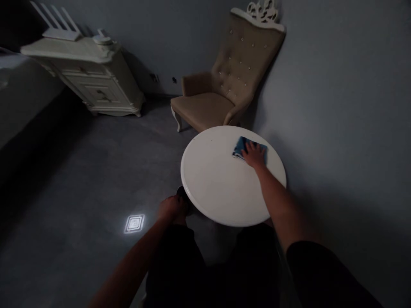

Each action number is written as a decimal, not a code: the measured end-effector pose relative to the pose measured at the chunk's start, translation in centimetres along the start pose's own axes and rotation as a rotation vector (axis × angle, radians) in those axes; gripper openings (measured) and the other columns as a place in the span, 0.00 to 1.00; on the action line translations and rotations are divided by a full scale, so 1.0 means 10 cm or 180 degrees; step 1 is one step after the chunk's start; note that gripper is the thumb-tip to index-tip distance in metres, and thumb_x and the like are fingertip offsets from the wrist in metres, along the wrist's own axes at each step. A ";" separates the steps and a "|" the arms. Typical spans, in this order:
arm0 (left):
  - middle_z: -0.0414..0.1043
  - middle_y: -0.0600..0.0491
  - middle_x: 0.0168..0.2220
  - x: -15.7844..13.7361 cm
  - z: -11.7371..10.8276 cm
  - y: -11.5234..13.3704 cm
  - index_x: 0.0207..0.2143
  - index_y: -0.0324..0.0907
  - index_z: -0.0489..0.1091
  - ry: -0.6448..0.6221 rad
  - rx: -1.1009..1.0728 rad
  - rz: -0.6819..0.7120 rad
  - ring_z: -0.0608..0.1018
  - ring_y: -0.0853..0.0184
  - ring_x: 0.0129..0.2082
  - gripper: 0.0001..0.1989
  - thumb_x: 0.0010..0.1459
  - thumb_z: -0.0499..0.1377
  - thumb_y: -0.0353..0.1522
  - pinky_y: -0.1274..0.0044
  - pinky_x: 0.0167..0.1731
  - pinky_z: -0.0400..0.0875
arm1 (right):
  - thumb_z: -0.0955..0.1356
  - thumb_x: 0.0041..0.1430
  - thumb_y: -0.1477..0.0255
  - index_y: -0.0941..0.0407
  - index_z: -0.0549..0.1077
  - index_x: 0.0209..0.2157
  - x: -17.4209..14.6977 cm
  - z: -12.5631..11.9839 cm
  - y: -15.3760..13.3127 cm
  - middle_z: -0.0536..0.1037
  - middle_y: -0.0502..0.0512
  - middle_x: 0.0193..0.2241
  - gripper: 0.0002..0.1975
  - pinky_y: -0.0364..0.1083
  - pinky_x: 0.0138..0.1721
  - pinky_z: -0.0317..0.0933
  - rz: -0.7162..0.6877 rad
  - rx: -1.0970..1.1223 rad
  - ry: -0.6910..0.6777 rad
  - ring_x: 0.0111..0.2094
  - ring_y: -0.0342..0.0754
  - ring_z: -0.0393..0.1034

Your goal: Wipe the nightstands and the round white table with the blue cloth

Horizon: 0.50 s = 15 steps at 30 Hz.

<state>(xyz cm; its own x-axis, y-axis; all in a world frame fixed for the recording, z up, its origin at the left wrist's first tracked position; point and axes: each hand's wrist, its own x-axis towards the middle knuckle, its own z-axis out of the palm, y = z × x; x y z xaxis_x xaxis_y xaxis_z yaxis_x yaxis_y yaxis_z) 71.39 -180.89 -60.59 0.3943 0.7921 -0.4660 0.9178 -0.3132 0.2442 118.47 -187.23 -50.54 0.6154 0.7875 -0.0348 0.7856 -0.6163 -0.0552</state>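
My right hand (253,155) lies with its fingers spread on a blue cloth (239,147) with dark and white patches. The cloth rests on the far right part of a round white table (221,184). Low to the left of the table, by my left knee, is my left hand (171,208), its fingers curled in. A dark thing (180,192) with a pale rim shows just beyond that hand. Dim light hides whether the hand grips it.
A tan tufted armchair (205,107) stands right behind the table. A grey wall (346,107) rises close on the right. At the back left are a white cabinet (105,92) and a router (61,33). A bright square patch (134,223) shows on the grey floor (105,171).
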 end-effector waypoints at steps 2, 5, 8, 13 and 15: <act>0.88 0.33 0.56 -0.03 0.00 -0.02 0.50 0.40 0.86 -0.0040 0.0002 0.0037 0.89 0.46 0.57 0.25 0.80 0.50 0.42 0.66 0.53 0.80 | 0.50 0.85 0.46 0.54 0.55 0.87 -0.19 -0.01 0.61 0.50 0.64 0.88 0.42 0.86 0.79 0.41 0.0457 -0.0160 0.0025 0.86 0.80 0.43; 0.87 0.32 0.58 -0.03 0.04 -0.10 0.51 0.39 0.86 -0.0057 -0.0068 0.0107 0.88 0.45 0.58 0.27 0.80 0.48 0.41 0.64 0.53 0.80 | 0.48 0.82 0.42 0.52 0.54 0.88 -0.50 0.01 1.26 0.51 0.70 0.87 0.46 0.84 0.79 0.49 0.0873 -0.0203 0.0015 0.85 0.78 0.48; 0.87 0.32 0.58 -0.01 0.11 -0.21 0.52 0.39 0.86 -0.0031 -0.0175 0.0116 0.88 0.45 0.57 0.28 0.80 0.47 0.42 0.64 0.53 0.80 | 0.50 0.80 0.39 0.56 0.52 0.88 -0.67 0.01 1.48 0.53 0.79 0.85 0.50 0.82 0.76 0.56 0.0917 -0.0206 -0.0013 0.83 0.79 0.54; 0.87 0.33 0.57 0.00 0.15 -0.30 0.51 0.40 0.86 -0.0016 -0.0277 0.0088 0.89 0.48 0.57 0.27 0.81 0.48 0.42 0.66 0.53 0.79 | 0.46 0.83 0.44 0.58 0.53 0.88 -0.51 0.02 0.90 0.50 0.79 0.86 0.47 0.90 0.73 0.51 0.1152 -0.0290 0.0078 0.83 0.85 0.51; 0.88 0.33 0.57 0.00 0.13 -0.29 0.51 0.40 0.86 -0.0047 -0.0279 0.0078 0.89 0.48 0.57 0.26 0.81 0.49 0.42 0.67 0.53 0.79 | 0.48 0.84 0.48 0.57 0.54 0.87 -0.34 0.05 0.37 0.47 0.71 0.88 0.43 0.89 0.76 0.46 0.0895 -0.0260 0.0023 0.84 0.85 0.46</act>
<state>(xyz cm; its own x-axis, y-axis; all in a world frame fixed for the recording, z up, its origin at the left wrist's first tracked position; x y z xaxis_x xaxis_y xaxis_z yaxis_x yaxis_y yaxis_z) 68.82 -180.65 -62.43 0.4179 0.7767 -0.4713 0.9004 -0.2850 0.3289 119.30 -192.18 -51.08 0.8098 0.5859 -0.0303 0.5866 -0.8090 0.0363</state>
